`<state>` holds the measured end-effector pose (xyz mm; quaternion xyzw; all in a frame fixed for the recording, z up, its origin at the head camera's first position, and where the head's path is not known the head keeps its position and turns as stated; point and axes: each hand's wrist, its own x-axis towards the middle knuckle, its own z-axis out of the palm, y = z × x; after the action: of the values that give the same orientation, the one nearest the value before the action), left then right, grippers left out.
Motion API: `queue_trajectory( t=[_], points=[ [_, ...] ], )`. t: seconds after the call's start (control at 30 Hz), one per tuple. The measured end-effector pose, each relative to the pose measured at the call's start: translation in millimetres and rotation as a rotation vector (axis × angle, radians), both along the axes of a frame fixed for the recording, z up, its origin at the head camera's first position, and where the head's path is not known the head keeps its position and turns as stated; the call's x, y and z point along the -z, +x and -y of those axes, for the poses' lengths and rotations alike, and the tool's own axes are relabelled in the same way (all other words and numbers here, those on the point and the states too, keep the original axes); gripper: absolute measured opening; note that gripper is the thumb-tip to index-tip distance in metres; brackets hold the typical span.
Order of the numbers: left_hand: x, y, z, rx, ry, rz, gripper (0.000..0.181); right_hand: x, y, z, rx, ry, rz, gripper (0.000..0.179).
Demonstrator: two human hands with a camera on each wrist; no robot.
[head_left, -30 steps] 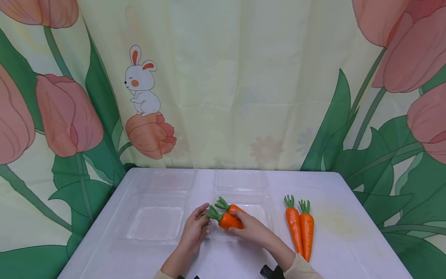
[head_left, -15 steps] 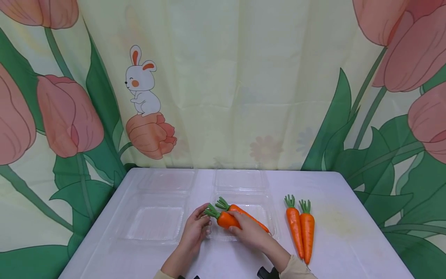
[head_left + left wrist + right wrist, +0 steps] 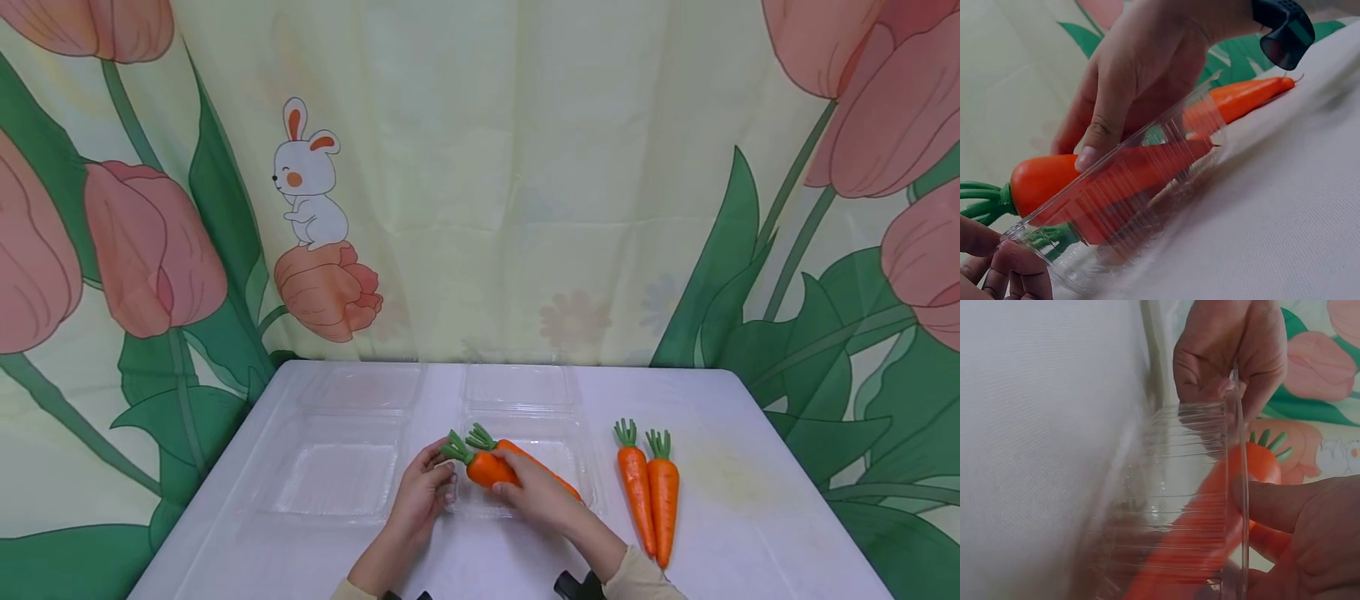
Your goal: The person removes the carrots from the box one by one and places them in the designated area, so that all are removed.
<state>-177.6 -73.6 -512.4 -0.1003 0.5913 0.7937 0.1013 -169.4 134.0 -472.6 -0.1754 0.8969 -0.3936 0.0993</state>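
Observation:
My left hand (image 3: 417, 496) pinches the near left corner of a clear plastic clamshell box (image 3: 572, 450), as the left wrist view shows at the box rim (image 3: 1054, 200). Over this box, my right hand (image 3: 536, 492) grips an orange carrot (image 3: 487, 471) near its thick end, its green stems pointing left toward my left fingers. In the left wrist view that carrot (image 3: 1041, 181) slants down behind the clear wall, with my right thumb on it. A second carrot (image 3: 551, 473) lies behind it in the box, partly covered by my right hand.
Another clear clamshell box (image 3: 330, 479) lies open on the left, its lid toward the back. Two carrots (image 3: 636, 492) lie side by side on the white table (image 3: 750, 533) at the right. A printed curtain (image 3: 480, 183) hangs behind the table.
My right hand has shifted slightly with the gripped carrot, and more of the second carrot, down to its tip, shows behind it. My left hand stays at the box corner.

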Motion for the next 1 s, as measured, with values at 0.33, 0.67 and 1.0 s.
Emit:
queue_trajectory(
  t=[0.33,0.67,1.0],
  points=[
    [0.5,-1.3,-1.9,-0.020,-0.029,0.024,0.052,-10.8,-2.5,-3,0.015,-0.033,-0.011,0.047],
    [1.3,-1.4,-1.0,-0.004,-0.012,0.008,0.051,-23.1,-4.8,-6,0.066,-0.045,0.039,0.048],
    [-0.7,-2.3,-1.8,-0.009,-0.018,0.021,0.052,-35.7,-7.8,-13,0.119,-0.124,0.148,0.050]
  ],
)
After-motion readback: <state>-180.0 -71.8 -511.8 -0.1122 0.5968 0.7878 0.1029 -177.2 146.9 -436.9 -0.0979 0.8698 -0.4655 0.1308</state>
